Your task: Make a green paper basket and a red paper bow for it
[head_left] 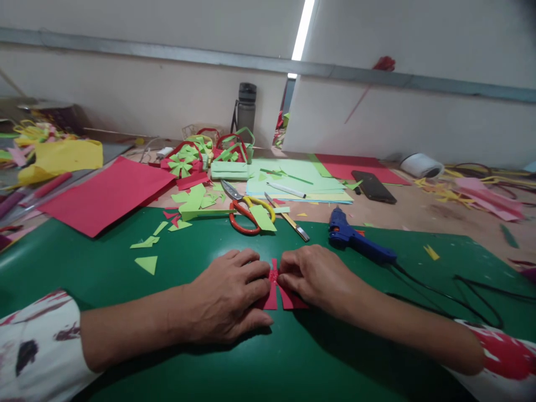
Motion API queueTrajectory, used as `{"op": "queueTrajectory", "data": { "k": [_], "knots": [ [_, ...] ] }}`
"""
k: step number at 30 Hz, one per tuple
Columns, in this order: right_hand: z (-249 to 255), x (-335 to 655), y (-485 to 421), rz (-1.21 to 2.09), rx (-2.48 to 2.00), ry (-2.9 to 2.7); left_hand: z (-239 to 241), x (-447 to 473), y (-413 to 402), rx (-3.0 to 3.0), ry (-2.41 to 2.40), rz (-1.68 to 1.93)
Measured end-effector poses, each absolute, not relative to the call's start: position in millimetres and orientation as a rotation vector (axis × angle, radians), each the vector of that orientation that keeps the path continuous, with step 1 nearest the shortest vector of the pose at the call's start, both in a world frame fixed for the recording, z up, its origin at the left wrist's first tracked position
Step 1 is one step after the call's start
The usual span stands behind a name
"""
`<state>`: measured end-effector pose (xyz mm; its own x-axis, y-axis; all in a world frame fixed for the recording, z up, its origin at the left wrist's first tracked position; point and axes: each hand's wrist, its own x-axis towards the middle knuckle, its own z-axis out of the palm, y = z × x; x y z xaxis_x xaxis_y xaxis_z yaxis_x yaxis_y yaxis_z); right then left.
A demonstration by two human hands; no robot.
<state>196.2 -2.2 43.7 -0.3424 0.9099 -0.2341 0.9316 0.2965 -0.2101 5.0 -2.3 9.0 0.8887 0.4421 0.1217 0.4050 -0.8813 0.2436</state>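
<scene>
A small cut piece of red paper (272, 298) lies flat on the green mat, with slits dividing it and a speckled, glossy spot near its middle. My left hand (232, 293) holds its left side down with bent fingers, the thumb apart and resting on the mat. On the other side, my right hand (312, 273) pinches the paper near the centre with thumb and fingers. Both hands cover parts of the piece. Beyond them are orange-and-yellow scissors (245, 215), a utility knife (293, 222) and a blue glue gun (355, 237).
Green paper scraps (146, 264) litter the mat (201, 368). Behind are red sheets (111, 195), small paper baskets (230, 162), pale green sheets (293, 173), a phone (373, 187) and a dark bottle (246, 109). The glue gun's black cord (435, 290) runs right.
</scene>
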Motion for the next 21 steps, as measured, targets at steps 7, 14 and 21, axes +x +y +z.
{"op": "queueTrajectory", "data": {
  "k": [7, 14, 21],
  "knots": [
    [43, 206, -2, -0.644, 1.674, 2.603, 11, 5, -2, 2.834, 0.637, 0.283],
    [47, 209, 9, -0.608, 1.789, 2.688, 11, 5, -2, 2.823, 0.632, 0.273],
    [45, 206, 11, -0.528, 1.737, 2.665, 8, 5, -2, 2.819, 0.628, 0.312]
  ]
}}
